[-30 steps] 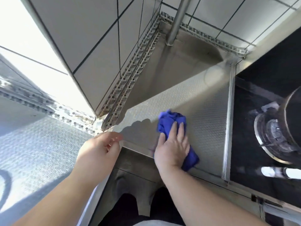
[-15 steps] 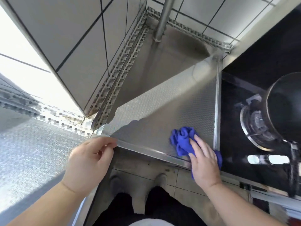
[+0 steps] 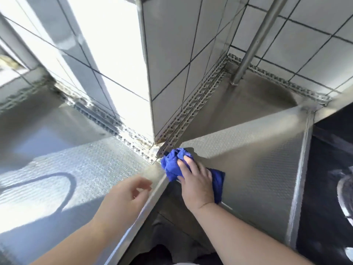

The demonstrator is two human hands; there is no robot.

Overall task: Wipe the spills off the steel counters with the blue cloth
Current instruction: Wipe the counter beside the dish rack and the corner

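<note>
Hands come nearest: left hand [image 3: 127, 196] hovers loosely curled and empty over the bench [image 3: 256, 169] edge; right hand [image 3: 196, 180] presses the blue cloth [image 3: 172, 165], bunched just ahead toward the tiled corner [image 3: 152, 119].

A cloth [image 3: 172, 165] is lying on the right counter [image 3: 257, 169], under the right hand [image 3: 196, 181]; the left hand [image 3: 122, 202] is hovering over the left counter [image 3: 66, 169].

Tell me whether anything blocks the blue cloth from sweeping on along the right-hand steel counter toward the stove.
Nothing visible does. The right hand presses the blue cloth at the inner corner, and the textured steel counter lies bare up to the raised seam beside the stove.
</note>
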